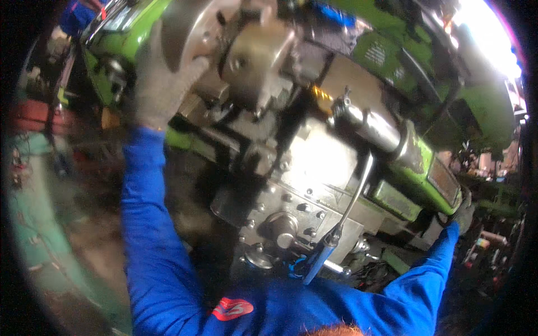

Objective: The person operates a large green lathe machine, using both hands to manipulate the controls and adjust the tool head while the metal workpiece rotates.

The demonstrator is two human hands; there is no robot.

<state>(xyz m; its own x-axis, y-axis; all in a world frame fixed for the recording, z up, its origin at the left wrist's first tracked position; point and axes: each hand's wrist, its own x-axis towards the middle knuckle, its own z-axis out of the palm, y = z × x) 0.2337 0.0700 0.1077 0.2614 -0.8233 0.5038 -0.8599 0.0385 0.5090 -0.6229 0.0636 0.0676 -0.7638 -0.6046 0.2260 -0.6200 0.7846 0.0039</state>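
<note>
In a pale, dirty work glove, my left hand [159, 92] is at the shiny lathe chuck [193, 33] at the upper left. Its thumb and fingers close round the chuck's edge; the fingers are blurred. Just right of it sits a rounded metal workpiece [255, 56], also smeared by motion. My right arm reaches to the far right, where my right hand [462, 213], in a dark glove, is at the end of the green tailstock [428, 173]. It appears closed round the handwheel there, though its fingers are mostly hidden. The tailstock's bright steel quill [367, 126] points toward the workpiece.
In front of me stand the bolted carriage [291, 215] and a brightly lit steel block [319, 157]. A blue-handled rod [322, 257] leans across the carriage near my chest. Green machine housings [386, 56] rise behind. Pale green floor or base [42, 224] curves along the left.
</note>
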